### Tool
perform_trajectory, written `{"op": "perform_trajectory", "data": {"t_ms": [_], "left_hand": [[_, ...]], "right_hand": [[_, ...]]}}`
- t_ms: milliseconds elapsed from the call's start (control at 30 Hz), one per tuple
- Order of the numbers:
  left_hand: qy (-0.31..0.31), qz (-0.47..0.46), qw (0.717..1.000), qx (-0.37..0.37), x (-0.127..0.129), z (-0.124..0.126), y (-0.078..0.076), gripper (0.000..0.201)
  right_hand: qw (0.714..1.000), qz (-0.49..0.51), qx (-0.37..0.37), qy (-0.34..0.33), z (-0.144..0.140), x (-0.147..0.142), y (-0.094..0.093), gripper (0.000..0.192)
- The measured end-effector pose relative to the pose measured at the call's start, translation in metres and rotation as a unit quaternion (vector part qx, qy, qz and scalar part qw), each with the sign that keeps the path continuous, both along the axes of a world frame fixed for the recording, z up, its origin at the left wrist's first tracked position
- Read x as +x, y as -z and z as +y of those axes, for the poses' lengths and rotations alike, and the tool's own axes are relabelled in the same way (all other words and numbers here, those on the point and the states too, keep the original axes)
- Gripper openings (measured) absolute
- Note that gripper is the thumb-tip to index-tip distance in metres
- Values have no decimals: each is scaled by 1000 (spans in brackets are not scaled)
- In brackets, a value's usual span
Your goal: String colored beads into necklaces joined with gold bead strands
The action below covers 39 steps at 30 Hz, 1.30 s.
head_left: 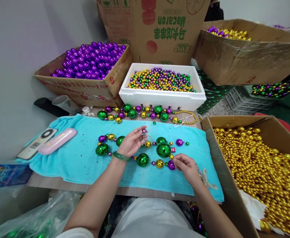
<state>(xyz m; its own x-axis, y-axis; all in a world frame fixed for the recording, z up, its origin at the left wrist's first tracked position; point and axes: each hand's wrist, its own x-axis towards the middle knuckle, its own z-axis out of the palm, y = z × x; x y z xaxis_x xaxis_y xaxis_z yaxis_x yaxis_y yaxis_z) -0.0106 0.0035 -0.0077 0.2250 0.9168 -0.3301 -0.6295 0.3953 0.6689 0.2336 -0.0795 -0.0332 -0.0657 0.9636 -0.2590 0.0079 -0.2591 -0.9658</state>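
A strand of green, gold and purple beads (163,149) lies looped on a turquoise towel (80,162). My left hand (133,141), with a green bangle on the wrist, pinches a small bead or the thread end near the top of the loop. My right hand (187,168) rests on the towel and pinches the strand beside a purple bead (171,165) at the loop's lower right. A second, finished-looking strand (140,113) lies along the towel's far edge.
A white foam box (159,99) of small mixed beads stands behind the towel. A cardboard box of purple beads (90,59) is at back left, a box of gold beads (256,162) at right. A pink case (57,140) and a remote (38,142) lie left.
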Motion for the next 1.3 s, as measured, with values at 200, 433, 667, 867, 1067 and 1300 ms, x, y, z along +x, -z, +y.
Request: {"op": "perform_trajectory", "data": {"t_ms": [200,433,667,867,1067,1300], "left_hand": [[-34,-25,999,-15,2,1,-2,15],[-59,5,998,-18,4,0,-1,15],[-92,60,993,30,6,-2,-2,22],[-122,87,986,73,9,-2,-3,33],[-113,43,992,34,9,1,-2,32],[-111,46,992,27,10,-1,-2,30]], "right_hand": [[1000,-3,-1,-4,0,-1,1,24],[1000,-5,-4,7,-1,-3,0,24],[1000,-15,-11,4,1,-4,-2,24],[1000,-13,-14,5,1,-5,-4,24],[1000,-7,-5,16,0,-3,-3,23],[1000,-9,-10,9,1,-3,0,24]]}}
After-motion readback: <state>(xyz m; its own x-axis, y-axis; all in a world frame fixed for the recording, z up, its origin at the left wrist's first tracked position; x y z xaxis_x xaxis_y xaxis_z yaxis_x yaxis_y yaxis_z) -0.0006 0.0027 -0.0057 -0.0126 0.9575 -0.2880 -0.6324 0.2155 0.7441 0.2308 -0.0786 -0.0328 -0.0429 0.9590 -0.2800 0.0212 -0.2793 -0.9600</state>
